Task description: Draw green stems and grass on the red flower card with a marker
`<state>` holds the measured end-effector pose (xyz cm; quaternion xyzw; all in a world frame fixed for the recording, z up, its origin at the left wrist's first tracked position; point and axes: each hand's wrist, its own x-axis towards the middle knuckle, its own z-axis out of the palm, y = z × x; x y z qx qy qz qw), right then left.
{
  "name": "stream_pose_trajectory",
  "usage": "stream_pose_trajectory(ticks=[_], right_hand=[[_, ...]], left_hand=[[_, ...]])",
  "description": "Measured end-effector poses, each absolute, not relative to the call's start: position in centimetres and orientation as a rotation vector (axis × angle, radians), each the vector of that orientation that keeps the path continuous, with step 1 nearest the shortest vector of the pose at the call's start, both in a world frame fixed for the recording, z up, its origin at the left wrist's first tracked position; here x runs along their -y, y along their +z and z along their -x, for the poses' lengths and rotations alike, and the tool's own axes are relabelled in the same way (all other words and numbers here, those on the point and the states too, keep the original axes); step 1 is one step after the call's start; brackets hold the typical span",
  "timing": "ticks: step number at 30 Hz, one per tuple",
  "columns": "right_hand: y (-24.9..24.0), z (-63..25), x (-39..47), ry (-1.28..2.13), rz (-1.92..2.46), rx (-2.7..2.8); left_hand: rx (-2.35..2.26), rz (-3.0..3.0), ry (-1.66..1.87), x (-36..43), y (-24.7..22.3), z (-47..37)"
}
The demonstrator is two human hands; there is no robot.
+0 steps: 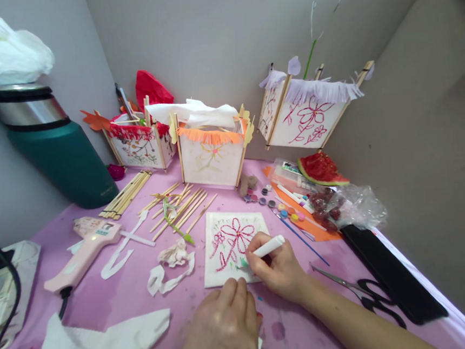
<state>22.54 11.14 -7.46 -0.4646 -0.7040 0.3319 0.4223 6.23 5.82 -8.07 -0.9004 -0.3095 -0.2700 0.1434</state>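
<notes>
My right hand [279, 265] grips a white marker pen [269, 246] with a green tip, which rests on the lower part of a square white panel [216, 227]. The panel lies flat on the table and bears a dark pink flower drawing [238, 233] with small green marks. Along its near edge, my left hand [225, 324] lies with fingers stretched out and close together, the fingertips at the panel's border. Part of a white piece shows beneath that hand, mostly hidden.
Stick-framed paper lanterns [211, 163] stand behind. Wooden sticks [187, 211], a pink glue gun [86, 249] and a teal bottle [62, 162] are at left. Paint pots [283, 213], a paintbrush [303, 239], scissors [362, 290] and a black case [391, 274] lie right. Tissue [109, 343] sits front left.
</notes>
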Motion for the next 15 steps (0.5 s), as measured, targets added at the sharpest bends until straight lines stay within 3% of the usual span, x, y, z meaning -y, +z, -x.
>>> stream_pose_trajectory(ticks=[15], right_hand=[[-6.9, -24.5, -10.2, 0.783, 1.252, 1.64]], left_hand=[[0.891, 2.636, -0.674, -5.8, -7.3, -6.2]])
